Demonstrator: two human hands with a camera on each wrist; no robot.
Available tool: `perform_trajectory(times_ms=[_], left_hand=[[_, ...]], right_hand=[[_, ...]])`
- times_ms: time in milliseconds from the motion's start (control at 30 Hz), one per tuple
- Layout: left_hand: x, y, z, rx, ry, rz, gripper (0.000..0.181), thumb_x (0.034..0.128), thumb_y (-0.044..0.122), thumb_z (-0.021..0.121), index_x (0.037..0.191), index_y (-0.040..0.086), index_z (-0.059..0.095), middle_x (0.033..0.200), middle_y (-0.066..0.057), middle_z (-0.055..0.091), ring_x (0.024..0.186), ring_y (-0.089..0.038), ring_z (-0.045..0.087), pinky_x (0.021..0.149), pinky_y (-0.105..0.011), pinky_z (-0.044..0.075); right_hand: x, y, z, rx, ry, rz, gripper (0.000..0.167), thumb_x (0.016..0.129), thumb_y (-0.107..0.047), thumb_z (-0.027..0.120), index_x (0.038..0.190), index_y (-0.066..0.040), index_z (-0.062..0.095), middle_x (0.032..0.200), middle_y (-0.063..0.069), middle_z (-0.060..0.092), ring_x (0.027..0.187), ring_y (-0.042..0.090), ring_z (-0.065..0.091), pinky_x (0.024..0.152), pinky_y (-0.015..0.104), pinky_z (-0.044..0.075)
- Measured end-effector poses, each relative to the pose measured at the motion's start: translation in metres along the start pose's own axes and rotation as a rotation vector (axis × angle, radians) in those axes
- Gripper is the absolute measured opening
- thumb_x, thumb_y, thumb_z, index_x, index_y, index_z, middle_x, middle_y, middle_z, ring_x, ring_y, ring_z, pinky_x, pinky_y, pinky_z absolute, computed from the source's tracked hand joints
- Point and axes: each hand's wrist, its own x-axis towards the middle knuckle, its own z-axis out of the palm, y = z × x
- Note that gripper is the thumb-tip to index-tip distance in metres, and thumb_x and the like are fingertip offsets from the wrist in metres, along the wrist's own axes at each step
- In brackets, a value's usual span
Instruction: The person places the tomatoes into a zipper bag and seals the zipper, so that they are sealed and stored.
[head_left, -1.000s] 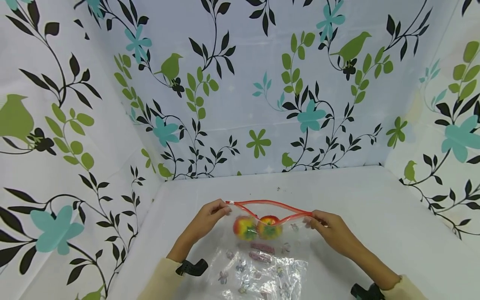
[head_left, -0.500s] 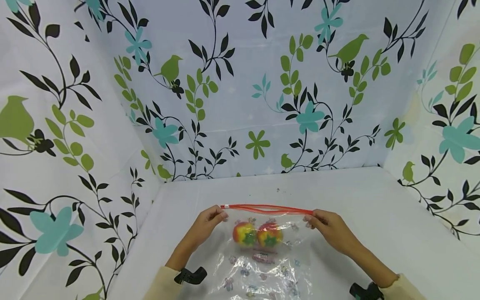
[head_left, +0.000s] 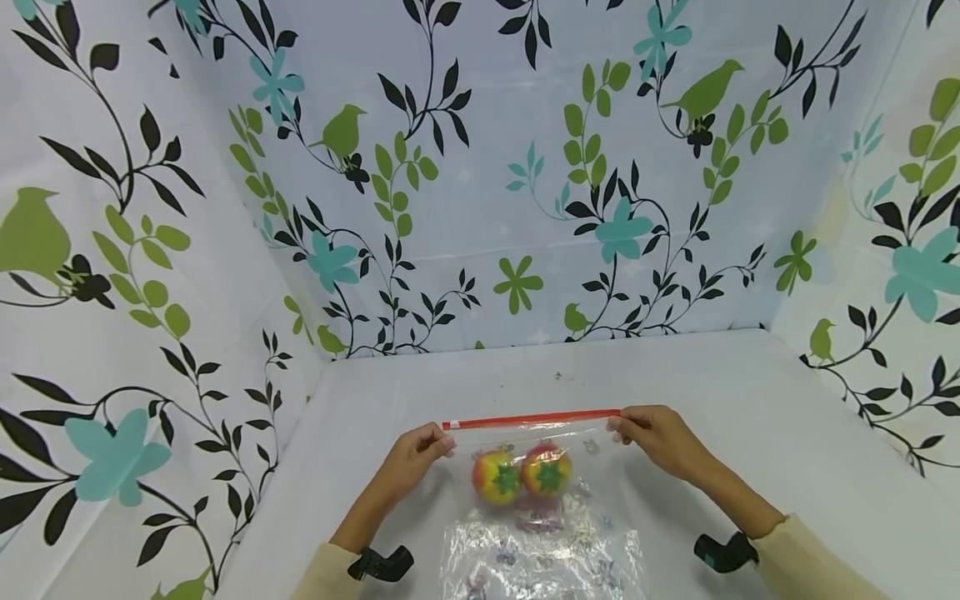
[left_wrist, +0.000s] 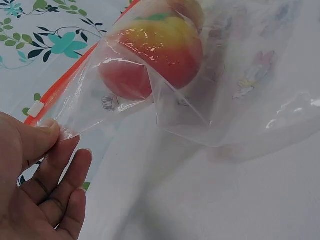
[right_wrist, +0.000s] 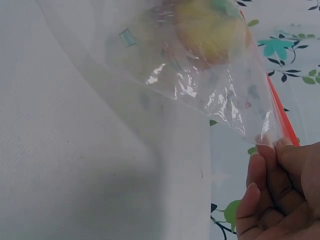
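A clear zip bag (head_left: 540,550) with small printed figures hangs between my hands over the white table. Its red zip strip (head_left: 532,419) runs nearly straight across the top, with a white slider (left_wrist: 35,108) at the left end. My left hand (head_left: 415,457) pinches the upper left corner just below the slider. At the upper right corner, my right hand (head_left: 663,442) pinches the plastic between thumb and fingers. Inside sit two red-and-yellow fruits (head_left: 497,478) with green star-shaped tops, side by side. Below them shows a blurred pinkish thing (head_left: 540,518), its kind unclear.
The white table (head_left: 375,383) spreads around the bag. Behind it and at both sides hang white cloths (head_left: 480,200) printed with leaves, birds and flowers. Black straps with cameras (head_left: 382,564) sit on both wrists.
The bag's mouth, gaping a second ago, has drawn together into a straight red strip. The right hand has risen slightly and the left has come down a little from where it was.
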Motion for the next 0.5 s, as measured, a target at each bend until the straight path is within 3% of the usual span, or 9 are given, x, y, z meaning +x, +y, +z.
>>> perform_trajectory(times_ms=[200, 500], left_hand=[[-0.002, -0.010, 0.004, 0.021, 0.006, -0.032, 0.022, 0.1063, 0.022, 0.065, 0.096, 0.003, 0.066, 0.092, -0.012, 0.069, 0.091, -0.014, 0.062, 0.081, -0.025, 0.049], [0.005, -0.013, 0.001, 0.085, -0.001, -0.020, 0.019, 0.1058, 0.023, 0.066, 0.097, 0.006, 0.068, 0.092, -0.005, 0.067, 0.089, -0.013, 0.060, 0.080, -0.024, 0.048]], right_hand=[[0.006, 0.005, 0.006, 0.032, -0.041, 0.024, 0.021, 0.106, -0.022, 0.065, 0.101, -0.007, 0.079, 0.086, 0.000, 0.073, 0.082, 0.012, 0.062, 0.067, 0.026, 0.048], [0.008, 0.008, 0.010, 0.022, -0.040, 0.034, 0.022, 0.107, -0.025, 0.064, 0.101, -0.009, 0.077, 0.086, 0.000, 0.070, 0.082, 0.014, 0.059, 0.068, 0.026, 0.047]])
